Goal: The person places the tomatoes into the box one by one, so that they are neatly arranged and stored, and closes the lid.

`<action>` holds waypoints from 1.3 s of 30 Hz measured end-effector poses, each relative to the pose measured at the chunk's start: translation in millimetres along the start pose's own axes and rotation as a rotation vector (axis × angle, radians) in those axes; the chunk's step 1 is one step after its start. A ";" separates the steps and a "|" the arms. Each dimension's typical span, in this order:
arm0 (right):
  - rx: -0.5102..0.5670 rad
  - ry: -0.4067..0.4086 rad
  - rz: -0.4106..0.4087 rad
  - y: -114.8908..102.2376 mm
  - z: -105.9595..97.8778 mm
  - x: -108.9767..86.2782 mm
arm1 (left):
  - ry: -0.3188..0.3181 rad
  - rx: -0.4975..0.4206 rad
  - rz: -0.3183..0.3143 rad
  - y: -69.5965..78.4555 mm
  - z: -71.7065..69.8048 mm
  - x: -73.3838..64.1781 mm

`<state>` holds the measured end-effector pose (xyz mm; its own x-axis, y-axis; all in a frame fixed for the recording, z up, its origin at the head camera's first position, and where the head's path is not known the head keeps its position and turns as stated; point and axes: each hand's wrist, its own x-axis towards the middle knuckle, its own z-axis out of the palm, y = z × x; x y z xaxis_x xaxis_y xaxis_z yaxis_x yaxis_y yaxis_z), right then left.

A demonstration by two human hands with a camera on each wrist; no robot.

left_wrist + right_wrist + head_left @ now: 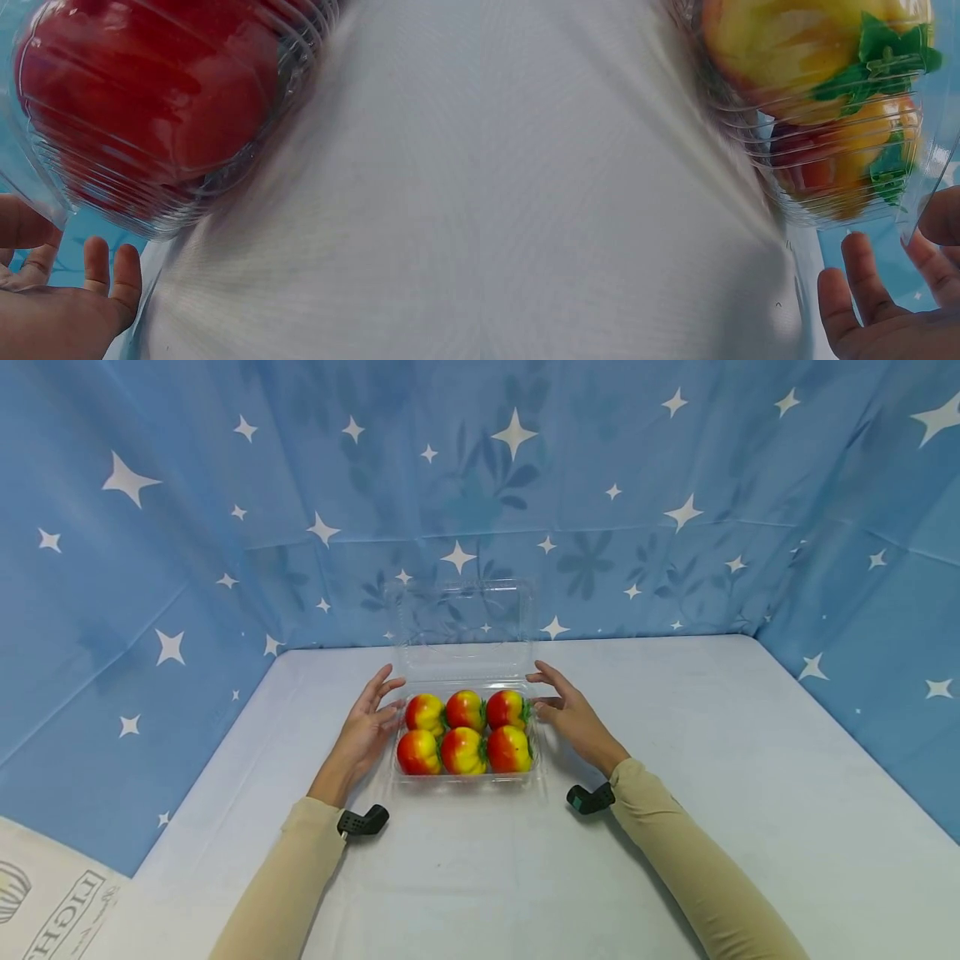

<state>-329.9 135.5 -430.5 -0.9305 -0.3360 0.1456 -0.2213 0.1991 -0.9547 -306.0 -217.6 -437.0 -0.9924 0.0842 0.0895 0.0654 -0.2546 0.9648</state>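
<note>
A clear plastic clamshell box [467,777] sits on the white table, holding several red-and-yellow fruits [463,751] with green leafy tops, set in two rows. Its transparent lid [465,647] stands raised at the back. At the box's left side is my left hand [363,731], fingers spread and loosely bent, thumb close to the rim. My right hand [576,720] mirrors it on the right side. In both wrist views the thumb [26,223] and the other thumb [939,217] overlap the rim's edge; whether they touch it I cannot tell.
The white tabletop [750,777] stretches around the box. A blue curtain [600,485] with white stars hangs behind and at both sides. Printed cream cloth [52,893] shows at the lower left. Black wrist cameras [363,821] are worn on both wrists.
</note>
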 end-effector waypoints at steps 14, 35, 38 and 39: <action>0.053 -0.003 -0.013 0.4 -4.0 -1.8 | 0.019 -0.028 0.012 -3.8 -1.4 0.5; -0.061 0.058 -0.010 -0.2 -6.4 -1.8 | 0.058 0.038 -0.024 -5.2 -6.9 -8.4; -0.036 0.048 0.009 -0.9 -8.2 -3.0 | 0.063 0.072 -0.015 -4.9 -6.5 -7.7; -0.022 0.043 0.015 -1.3 -8.7 -3.3 | 0.067 0.081 -0.009 -4.9 -6.4 -7.2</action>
<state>-329.1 144.4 -427.5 -0.9453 -0.2932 0.1431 -0.2135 0.2243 -0.9508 -299.8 -223.2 -444.0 -0.9976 0.0209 0.0666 0.0619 -0.1755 0.9825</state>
